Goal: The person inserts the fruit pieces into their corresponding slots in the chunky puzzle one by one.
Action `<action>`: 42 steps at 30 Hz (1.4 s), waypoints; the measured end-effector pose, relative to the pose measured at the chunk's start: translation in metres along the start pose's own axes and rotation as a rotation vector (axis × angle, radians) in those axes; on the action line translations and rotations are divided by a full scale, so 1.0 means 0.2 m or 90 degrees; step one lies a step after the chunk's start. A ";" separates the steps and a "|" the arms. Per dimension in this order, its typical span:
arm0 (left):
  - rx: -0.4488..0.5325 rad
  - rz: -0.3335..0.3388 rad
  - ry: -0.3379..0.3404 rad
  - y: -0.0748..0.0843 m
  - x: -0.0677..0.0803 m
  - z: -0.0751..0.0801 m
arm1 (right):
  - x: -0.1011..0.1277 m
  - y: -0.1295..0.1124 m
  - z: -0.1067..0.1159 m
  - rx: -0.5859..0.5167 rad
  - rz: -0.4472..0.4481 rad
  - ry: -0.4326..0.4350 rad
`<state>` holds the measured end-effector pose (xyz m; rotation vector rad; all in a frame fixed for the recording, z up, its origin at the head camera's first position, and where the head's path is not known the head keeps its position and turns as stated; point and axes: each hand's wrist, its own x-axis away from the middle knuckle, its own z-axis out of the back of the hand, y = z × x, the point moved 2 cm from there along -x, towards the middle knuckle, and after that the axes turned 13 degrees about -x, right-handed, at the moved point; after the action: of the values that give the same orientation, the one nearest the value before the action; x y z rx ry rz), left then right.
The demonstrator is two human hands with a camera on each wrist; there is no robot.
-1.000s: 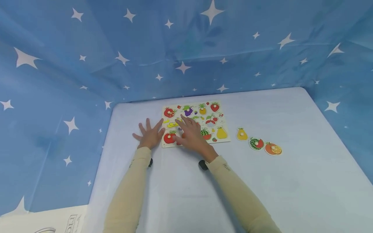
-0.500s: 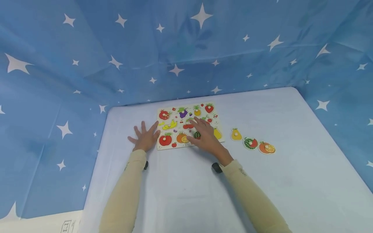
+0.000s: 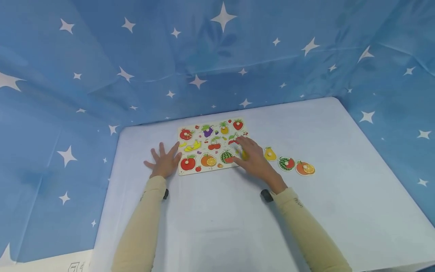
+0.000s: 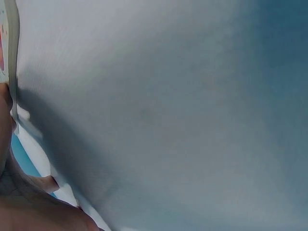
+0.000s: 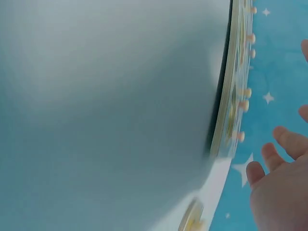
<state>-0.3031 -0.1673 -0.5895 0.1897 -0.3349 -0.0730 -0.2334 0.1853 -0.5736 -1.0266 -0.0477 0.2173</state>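
Puzzle board (image 3: 190, 170), pale wood, bright painted fruits

- We see a pale table (image 3: 221, 219).
- On it lies a puzzle board (image 3: 204, 168) toward the back.
- Right of the board, on the table: a pear piece (image 3: 270, 154), a watermelon piece (image 3: 286, 163), an orange piece (image 3: 304, 168).

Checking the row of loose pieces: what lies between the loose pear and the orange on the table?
In the head view, the watermelon piece lies between the pear piece and the orange piece.
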 end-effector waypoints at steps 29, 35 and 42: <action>0.005 -0.004 -0.004 -0.01 0.02 -0.02 | 0.39 0.27 0.57 0.032 -0.067 0.150; 0.004 -0.005 -0.006 -0.01 0.01 -0.01 | 0.47 0.33 0.66 0.061 -0.116 0.146; 0.012 -0.009 -0.005 -0.01 -0.01 -0.02 | 0.53 0.40 0.72 0.087 -0.137 0.132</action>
<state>-0.3049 -0.1682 -0.5937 0.2109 -0.3422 -0.0839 -0.1619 0.3679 -0.5733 -0.8951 0.0444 -0.0806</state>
